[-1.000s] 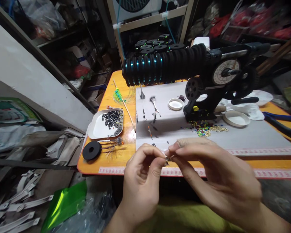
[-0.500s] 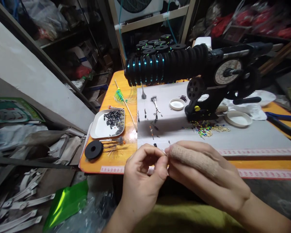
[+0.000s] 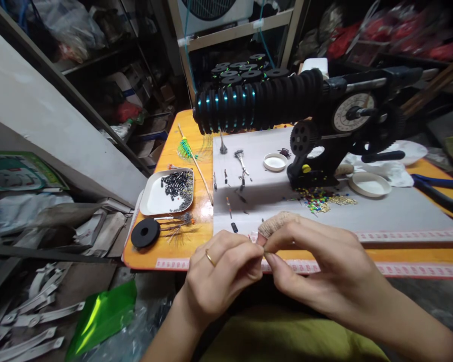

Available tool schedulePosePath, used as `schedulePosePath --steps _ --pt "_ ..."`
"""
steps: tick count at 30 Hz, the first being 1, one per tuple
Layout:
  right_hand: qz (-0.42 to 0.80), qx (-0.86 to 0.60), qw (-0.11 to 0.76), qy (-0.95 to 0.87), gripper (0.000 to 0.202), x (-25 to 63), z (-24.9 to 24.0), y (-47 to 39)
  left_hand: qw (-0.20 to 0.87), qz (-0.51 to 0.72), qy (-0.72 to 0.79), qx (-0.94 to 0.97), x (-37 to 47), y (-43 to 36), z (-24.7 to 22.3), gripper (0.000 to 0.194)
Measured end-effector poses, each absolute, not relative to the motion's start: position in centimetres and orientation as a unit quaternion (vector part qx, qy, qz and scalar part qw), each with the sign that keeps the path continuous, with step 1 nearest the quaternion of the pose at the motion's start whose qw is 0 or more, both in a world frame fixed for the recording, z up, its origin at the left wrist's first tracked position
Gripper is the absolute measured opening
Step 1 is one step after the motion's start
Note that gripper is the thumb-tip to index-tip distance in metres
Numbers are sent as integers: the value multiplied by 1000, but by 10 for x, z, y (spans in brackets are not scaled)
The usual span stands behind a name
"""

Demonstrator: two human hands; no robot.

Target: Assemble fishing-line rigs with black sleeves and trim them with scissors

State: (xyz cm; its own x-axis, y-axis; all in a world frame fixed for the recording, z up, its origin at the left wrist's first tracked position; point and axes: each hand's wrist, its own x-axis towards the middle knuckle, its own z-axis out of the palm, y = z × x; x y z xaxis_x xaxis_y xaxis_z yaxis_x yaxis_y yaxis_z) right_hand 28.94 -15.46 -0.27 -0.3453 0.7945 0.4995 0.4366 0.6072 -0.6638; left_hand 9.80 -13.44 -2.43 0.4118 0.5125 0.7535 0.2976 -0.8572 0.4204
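Observation:
My left hand (image 3: 221,281) and my right hand (image 3: 324,271) meet fingertip to fingertip just in front of the orange table's near edge (image 3: 166,261). Both pinch a tiny part where the fingertips meet; the fingers hide it, so I cannot make out its shape. A ring sits on a left finger, and a beige wrap covers my right index finger. Beyond my hands lies a grey mat (image 3: 381,211) scattered with small dark parts (image 3: 234,227). A black hand-crank winder (image 3: 335,125) stands on the mat, its shaft loaded with black spools (image 3: 256,103).
A white tray of small black tubes (image 3: 168,193) and a black spool (image 3: 145,233) lie at the table's left. Coloured beads (image 3: 317,200), two white lids (image 3: 275,162) and blue-handled pliers (image 3: 441,193) are on the right. Clutter fills the floor at left.
Both hands have dropped slightly toward me and the left hand has rolled, showing its ring. The fingertips stay pinched together throughout.

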Motion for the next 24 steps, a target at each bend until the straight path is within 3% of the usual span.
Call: schedulePosePath --steps 6,11,17,24 --pt "176 -356 402 -825 17 288 -1 -152 89 455 263 846 99 -132 -13 19" --pt "46 -347 401 -846 14 282 -1 -149 245 480 343 769 105 -134 -12 19" --pt "49 -343 406 -846 18 284 -6 -150 512 487 363 607 109 -137 -10 13" --pt "26 -384 459 -801 29 278 -7 -159 561 525 338 544 115 -141 -15 10"
